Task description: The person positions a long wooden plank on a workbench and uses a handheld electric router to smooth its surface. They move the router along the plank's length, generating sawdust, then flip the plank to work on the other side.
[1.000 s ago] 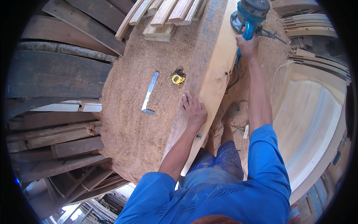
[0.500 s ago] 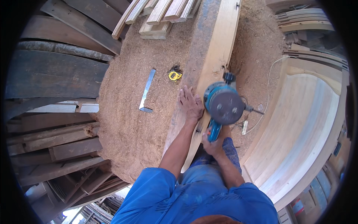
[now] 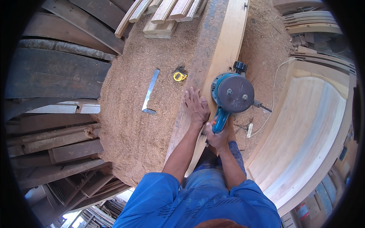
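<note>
A teal power router [image 3: 235,92] with a dark round top sits on a long pale board [image 3: 225,43], overhanging its right side. My right hand [image 3: 217,135] is closed round the router's teal handle, which points toward me. A black knob [image 3: 240,67] stands at the tool's far side, and a metal rod [image 3: 263,106] sticks out to the right. Just left of the router, my left hand [image 3: 196,107] lies flat with fingers stretched out, pressing on the worn beam [image 3: 195,66] beside the board's left edge. The router's bit is hidden beneath it.
On the sawdust to the left lie a yellow tape measure [image 3: 179,76] and a metal try square [image 3: 151,92]. Planed boards [image 3: 164,10] are stacked ahead. A large curved-edge panel [image 3: 304,129] stands right, with a white cable [image 3: 274,81] beside it. Dark planks [image 3: 57,74] line the left.
The router and my right hand have moved slightly farther away and to the right along the board. My left hand stays almost where it was, still flat.
</note>
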`<state>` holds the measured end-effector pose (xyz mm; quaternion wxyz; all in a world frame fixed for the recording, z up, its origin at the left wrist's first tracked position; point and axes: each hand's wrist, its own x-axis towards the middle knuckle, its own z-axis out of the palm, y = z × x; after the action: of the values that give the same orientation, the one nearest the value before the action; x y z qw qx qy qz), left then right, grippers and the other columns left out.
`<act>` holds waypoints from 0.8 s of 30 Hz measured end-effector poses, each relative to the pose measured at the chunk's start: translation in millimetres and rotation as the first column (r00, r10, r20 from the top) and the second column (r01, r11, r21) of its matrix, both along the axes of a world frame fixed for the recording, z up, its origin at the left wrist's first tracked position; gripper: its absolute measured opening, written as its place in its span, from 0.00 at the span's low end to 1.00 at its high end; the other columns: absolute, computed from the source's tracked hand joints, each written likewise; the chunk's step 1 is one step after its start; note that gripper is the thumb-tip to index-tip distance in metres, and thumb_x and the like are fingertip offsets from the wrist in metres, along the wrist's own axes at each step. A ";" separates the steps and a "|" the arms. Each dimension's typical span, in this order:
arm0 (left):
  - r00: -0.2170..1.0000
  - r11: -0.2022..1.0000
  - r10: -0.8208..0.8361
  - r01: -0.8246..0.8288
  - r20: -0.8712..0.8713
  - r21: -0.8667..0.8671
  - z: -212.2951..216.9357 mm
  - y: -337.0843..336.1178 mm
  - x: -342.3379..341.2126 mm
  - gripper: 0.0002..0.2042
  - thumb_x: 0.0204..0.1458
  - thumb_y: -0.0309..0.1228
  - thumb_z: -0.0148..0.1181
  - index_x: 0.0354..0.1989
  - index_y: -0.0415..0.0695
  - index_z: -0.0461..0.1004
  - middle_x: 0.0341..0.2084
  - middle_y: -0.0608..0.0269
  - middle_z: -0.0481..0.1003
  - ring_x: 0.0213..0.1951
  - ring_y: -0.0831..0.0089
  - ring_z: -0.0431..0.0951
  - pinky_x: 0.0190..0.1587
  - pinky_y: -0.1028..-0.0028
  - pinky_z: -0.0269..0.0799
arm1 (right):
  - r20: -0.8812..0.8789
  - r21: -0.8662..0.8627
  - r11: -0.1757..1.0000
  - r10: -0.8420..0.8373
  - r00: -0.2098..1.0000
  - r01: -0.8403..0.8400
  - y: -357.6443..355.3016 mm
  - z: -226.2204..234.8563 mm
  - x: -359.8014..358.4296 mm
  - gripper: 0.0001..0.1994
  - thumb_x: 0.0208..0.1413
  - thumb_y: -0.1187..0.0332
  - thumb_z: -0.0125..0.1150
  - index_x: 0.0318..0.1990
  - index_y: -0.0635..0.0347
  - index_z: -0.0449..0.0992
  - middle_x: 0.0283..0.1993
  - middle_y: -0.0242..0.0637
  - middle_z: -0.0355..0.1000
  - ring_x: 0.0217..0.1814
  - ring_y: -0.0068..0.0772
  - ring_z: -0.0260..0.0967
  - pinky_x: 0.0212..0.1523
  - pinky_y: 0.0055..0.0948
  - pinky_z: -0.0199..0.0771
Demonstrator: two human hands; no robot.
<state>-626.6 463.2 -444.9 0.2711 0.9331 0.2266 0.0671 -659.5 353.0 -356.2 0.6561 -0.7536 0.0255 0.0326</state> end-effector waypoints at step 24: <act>0.961 0.993 -0.059 0.083 -0.271 0.079 17.6 -5.9 8.4 0.26 0.62 0.43 0.43 0.64 0.39 0.63 0.70 0.37 0.53 0.71 0.38 0.48 0.70 0.44 0.41 | 0.178 0.054 0.996 -0.075 0.981 0.066 -30.3 -45.5 382.8 0.11 0.47 0.73 0.64 0.37 0.57 0.70 0.28 0.29 0.71 0.24 0.22 0.69 0.26 0.27 0.70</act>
<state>-618.3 457.3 -427.4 0.1982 0.9523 0.2242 -0.0593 -276.6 322.7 -401.7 0.6744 -0.7360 -0.0078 -0.0581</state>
